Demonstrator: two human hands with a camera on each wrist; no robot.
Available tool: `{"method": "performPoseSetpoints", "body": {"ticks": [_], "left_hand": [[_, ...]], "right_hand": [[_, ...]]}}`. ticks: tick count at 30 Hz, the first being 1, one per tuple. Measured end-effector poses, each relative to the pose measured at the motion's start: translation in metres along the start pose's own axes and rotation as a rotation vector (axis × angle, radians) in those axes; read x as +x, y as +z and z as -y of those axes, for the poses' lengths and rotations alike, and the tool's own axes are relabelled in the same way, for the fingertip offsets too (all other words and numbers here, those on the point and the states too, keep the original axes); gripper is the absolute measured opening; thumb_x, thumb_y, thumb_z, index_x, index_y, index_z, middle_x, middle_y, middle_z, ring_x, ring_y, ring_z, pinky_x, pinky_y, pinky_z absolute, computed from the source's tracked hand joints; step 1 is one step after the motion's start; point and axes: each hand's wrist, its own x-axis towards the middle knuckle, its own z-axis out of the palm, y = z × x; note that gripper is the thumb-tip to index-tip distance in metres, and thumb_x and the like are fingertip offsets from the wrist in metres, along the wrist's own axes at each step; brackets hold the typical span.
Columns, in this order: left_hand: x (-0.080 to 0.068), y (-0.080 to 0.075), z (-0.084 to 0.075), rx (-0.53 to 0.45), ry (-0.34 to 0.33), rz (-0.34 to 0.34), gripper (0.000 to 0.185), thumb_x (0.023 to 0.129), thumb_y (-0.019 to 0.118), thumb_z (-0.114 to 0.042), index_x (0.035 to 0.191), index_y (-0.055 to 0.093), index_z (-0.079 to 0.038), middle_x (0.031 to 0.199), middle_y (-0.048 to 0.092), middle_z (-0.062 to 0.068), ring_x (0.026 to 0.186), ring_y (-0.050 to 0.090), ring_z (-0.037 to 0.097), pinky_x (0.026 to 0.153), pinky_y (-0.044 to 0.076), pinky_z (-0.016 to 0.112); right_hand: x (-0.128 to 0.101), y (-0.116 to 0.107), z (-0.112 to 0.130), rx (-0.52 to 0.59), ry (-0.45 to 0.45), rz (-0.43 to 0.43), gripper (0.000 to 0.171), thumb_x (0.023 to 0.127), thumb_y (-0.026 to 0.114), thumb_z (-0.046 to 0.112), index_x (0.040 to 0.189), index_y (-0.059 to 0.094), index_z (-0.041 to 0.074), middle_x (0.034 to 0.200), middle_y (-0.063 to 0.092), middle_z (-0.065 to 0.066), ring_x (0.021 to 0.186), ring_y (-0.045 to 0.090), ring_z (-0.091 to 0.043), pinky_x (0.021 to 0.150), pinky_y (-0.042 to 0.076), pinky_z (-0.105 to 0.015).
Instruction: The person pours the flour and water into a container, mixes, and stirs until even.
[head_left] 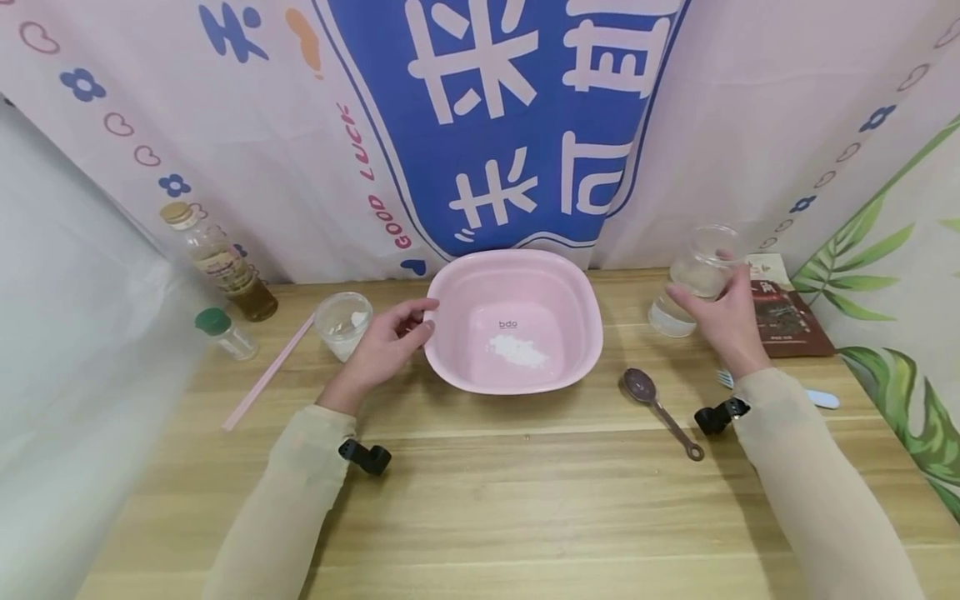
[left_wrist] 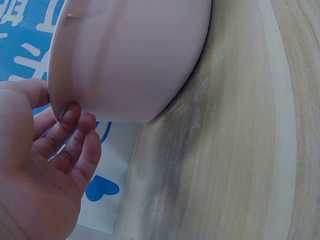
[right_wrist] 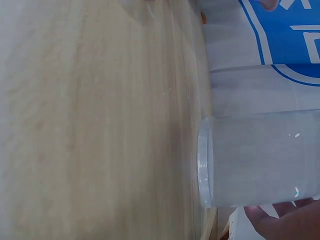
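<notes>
A pink basin [head_left: 513, 292] stands in the middle of the wooden table [head_left: 480, 500], with a small heap of white powder [head_left: 519, 351] on its bottom. My left hand [head_left: 408, 327] holds the basin's left rim, thumb on top and fingers curled under the lip. In the left wrist view the fingers [left_wrist: 75, 135] touch the underside of the basin [left_wrist: 135, 55]. To the right, my right hand [head_left: 720, 312] grips a clear cup of water [head_left: 673, 318], which stands on the table. The right wrist view shows the cup [right_wrist: 260, 160] with a fingertip [right_wrist: 290, 222] at its side.
A small plastic cup with white powder [head_left: 343, 323], a pink stick [head_left: 268, 371], a green-capped jar [head_left: 222, 332] and an oil bottle [head_left: 217, 262] stand on the left. A brown spoon [head_left: 662, 410], a white fork [head_left: 780, 390] and a brown packet [head_left: 787, 317] lie on the right. A printed curtain hangs behind.
</notes>
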Motion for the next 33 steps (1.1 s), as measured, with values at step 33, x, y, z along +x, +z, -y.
{"method": "performPoseSetpoints", "body": {"ticks": [33], "left_hand": [[0.001, 0.001, -0.001, 0.005, -0.015, -0.007, 0.042, 0.108, 0.061, -0.017, 0.149, 0.063, -0.006, 0.114, 0.063, 0.017, 0.095, 0.056, 0.026, 0.074, 0.05, 0.021]], "right_hand": [[-0.005, 0.004, 0.007, -0.089, -0.108, -0.139, 0.081, 0.091, 0.087, 0.027, 0.155, 0.041, 0.011, 0.155, 0.047, -0.009, 0.14, 0.051, -0.027, 0.121, 0.045, -0.048]]}}
